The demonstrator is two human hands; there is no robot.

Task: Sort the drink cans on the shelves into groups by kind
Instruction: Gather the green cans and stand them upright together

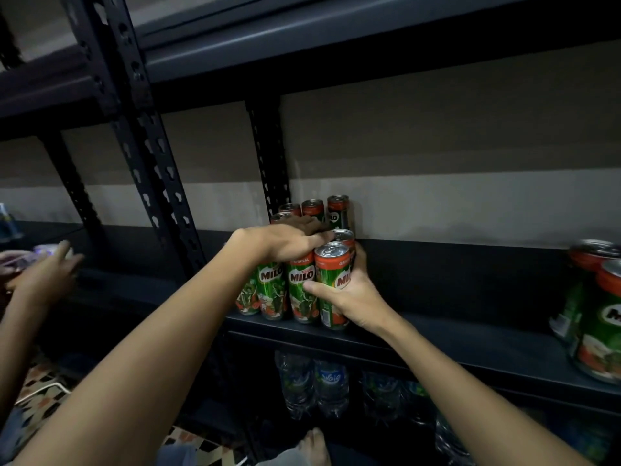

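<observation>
My right hand has its grip wrapped around the front right can of the Milo cluster, thumb across the label and fingers round the back, with the can standing upright on the dark shelf just beside its neighbours. My left hand lies over the tops of the cans to its left, fingers curled down on the lids, so that grip is clasping the group rather than any single can. The risk I see is the shelf lip: the front row stands close to the edge, and if I shove the held can in too hard, or drag my left hand sideways, the tall thin cans could knock one another and one could tip forward off the shelf onto the water bottles below. Another person's hand works at the far left, well apart from me. By my count the cluster shows about nine cans: four in front, one behind the held can, four at the back, though my hand may hide more. At the far right stand at least two more Milo cans, cut by the frame.
</observation>
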